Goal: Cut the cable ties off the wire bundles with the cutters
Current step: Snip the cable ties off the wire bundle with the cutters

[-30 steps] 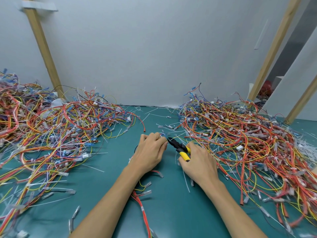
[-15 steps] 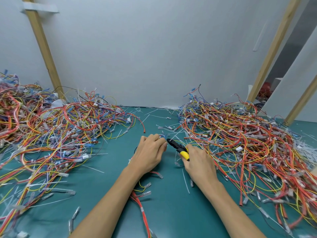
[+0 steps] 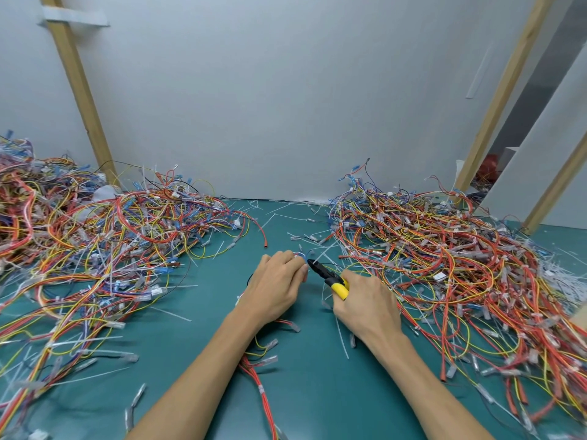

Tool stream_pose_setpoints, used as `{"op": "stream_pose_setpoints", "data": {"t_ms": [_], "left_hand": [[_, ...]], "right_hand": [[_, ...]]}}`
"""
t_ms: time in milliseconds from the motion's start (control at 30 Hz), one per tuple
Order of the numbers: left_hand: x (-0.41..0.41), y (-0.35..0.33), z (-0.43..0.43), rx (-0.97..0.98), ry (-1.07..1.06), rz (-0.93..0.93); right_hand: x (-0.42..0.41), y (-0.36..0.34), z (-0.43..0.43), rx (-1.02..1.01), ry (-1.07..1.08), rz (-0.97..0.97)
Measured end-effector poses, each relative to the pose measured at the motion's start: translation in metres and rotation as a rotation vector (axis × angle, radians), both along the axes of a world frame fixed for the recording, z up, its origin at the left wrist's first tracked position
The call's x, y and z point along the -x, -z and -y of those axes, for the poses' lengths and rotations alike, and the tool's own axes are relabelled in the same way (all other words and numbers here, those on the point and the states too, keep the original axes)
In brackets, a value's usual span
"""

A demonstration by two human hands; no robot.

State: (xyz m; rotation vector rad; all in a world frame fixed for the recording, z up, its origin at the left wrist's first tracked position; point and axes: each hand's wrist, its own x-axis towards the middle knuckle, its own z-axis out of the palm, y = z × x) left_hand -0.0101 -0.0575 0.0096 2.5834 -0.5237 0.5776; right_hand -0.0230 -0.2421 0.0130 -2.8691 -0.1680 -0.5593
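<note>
1. Centrally, on the green surface [image 3: 317,395], the cutters [image 3: 330,277] sit in the right hand [image 3: 365,308]. Its fingers are curled round the yellow handles. The black nose points up and left, with its tip just beside the left fingertips.
2. The left hand [image 3: 276,289] rests knuckles-up on the surface. Its fingers are curled together, pinching a small wire bundle [image 3: 301,256] of blue wires at their tips. Whether a tie sits there is too small to tell.
3. Red and yellow loose wires [image 3: 260,381] with clear end sleeves trail from under the left wrist toward the near edge.
4. Cut ties [image 3: 343,339], thin white strips, lie scattered on the surface around both hands and back toward the wall.
5. A left pile [image 3: 111,249] and a right pile [image 3: 444,265] of tangled red, orange, yellow and blue wires flank the hands. A bare green lane runs between the piles.
6. A heap of white strips [image 3: 559,277] lies at the right pile's far edge.
7. A plain white wall [image 3: 286,106] rises from the back of the surface.
8. A left wooden post [image 3: 79,90] leans against the wall, with tape [image 3: 74,18] near its top.
9. On the right, a right wooden post [image 3: 502,96] leans the other way. Behind it is a dark gap with something red.
</note>
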Motion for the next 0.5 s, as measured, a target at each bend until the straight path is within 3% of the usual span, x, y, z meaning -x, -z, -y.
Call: {"op": "stream_pose_setpoints", "data": {"t_ms": [500], "left_hand": [[-0.001,0.0005,-0.0007,0.012,-0.002,0.015]], "right_hand": [[-0.0008,0.0004,0.0028,-0.031,-0.012,-0.01]]}}
